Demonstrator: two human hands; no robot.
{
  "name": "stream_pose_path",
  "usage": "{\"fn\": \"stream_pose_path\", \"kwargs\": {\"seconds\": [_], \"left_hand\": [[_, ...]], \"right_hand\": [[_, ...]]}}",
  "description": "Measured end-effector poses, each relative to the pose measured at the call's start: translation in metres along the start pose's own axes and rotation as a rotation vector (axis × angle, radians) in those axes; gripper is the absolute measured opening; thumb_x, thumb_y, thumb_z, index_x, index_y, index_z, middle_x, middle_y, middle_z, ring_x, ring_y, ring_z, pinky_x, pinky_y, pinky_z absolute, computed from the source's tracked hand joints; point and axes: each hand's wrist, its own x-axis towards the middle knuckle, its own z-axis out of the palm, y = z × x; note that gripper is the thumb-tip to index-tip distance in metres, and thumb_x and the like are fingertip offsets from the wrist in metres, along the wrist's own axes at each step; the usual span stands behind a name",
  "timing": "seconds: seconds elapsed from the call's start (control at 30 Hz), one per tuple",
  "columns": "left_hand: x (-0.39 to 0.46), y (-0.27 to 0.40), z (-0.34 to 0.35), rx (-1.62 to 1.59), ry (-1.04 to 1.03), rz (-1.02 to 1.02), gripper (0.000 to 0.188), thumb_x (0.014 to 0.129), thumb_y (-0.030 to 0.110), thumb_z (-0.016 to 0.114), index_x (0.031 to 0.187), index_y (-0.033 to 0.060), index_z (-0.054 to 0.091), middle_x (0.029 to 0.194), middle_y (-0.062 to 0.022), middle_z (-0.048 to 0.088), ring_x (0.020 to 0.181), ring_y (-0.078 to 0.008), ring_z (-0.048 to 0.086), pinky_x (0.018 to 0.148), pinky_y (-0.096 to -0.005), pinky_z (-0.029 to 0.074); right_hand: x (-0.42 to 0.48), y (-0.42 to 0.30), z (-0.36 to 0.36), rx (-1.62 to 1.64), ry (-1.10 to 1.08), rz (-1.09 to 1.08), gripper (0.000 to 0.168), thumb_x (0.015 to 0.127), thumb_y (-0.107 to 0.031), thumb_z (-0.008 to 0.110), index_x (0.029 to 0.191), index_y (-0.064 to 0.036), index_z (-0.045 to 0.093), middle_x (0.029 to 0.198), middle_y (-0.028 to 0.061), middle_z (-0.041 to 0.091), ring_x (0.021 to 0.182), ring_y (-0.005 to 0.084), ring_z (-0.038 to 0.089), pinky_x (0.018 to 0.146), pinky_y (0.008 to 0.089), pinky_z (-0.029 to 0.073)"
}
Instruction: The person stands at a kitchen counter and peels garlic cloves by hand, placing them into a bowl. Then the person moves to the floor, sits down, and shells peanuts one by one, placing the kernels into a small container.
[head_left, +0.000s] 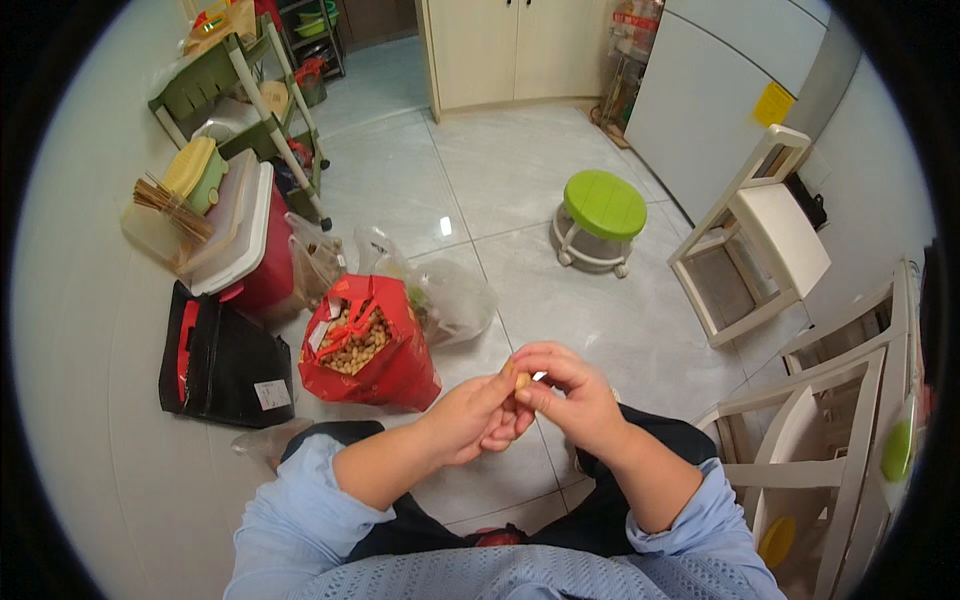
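Both of my hands meet in front of me, above the tiled floor. Between the thumb and fingers of my left hand (484, 412) is a peanut (523, 381), tan and small. My right hand (568, 390) pinches the same peanut from the other side, its thumb and forefinger against it. My left hand's lower fingers are curled, and whether anything lies in that palm is hidden. To the left of my hands stands a red bag (409, 352), its top open around many unshelled peanuts (356, 349). Red ribbon ties cross over them.
Clear plastic bags (457, 300) lie behind the red bag. On the left are a black bag (232, 367), a lidded red bin (262, 255) and a green wheeled cart (247, 112). A green-topped rolling stool (604, 204) and white chairs (780, 232) stand to the right.
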Motion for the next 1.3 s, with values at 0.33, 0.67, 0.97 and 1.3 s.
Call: {"fn": "stream_pose_path", "kwargs": {"seconds": [0.33,0.67,0.97,1.3], "left_hand": [[0.016,0.010,-0.014,0.177,0.202,0.162,0.022,0.093,0.028,0.048,0.094,0.0060,0.052,0.068,-0.0034,0.051,0.052,-0.0095,0.044,0.044,-0.0225,0.036],[0.004,0.009,-0.007,0.262,0.289,0.410,0.013,0.091,0.018,0.050,0.099,0.0069,0.052,0.082,-0.0008,0.055,0.069,-0.0080,0.050,0.060,-0.0209,0.042],[-0.003,0.011,-0.007,0.278,0.226,0.418,0.011,0.092,0.016,0.049,0.098,0.0072,0.051,0.083,-0.0011,0.055,0.069,-0.0076,0.050,0.062,-0.0208,0.043],[-0.004,0.010,-0.011,0.231,0.155,0.407,0.016,0.094,0.021,0.046,0.098,0.0061,0.050,0.083,-0.0015,0.054,0.069,-0.0078,0.050,0.058,-0.0212,0.042]], "right_hand": [[0.011,-0.002,-0.004,0.411,0.180,0.371,0.014,0.086,-0.009,0.059,0.097,-0.001,0.059,0.086,0.0006,0.059,0.077,0.0070,0.052,0.069,0.0211,0.043],[0.017,-0.004,0.002,0.386,0.118,0.344,0.013,0.088,-0.014,0.057,0.093,-0.002,0.055,0.079,0.0014,0.056,0.068,0.0071,0.051,0.062,0.0204,0.042],[0.014,0.003,0.007,0.519,0.032,0.281,0.010,0.090,-0.013,0.053,0.091,-0.003,0.052,0.080,0.0023,0.056,0.071,0.0073,0.049,0.066,0.0213,0.041],[0.015,0.002,0.012,0.438,0.020,0.191,0.009,0.089,-0.011,0.054,0.090,-0.002,0.053,0.081,0.0036,0.058,0.073,0.0092,0.052,0.066,0.0225,0.042]]}}
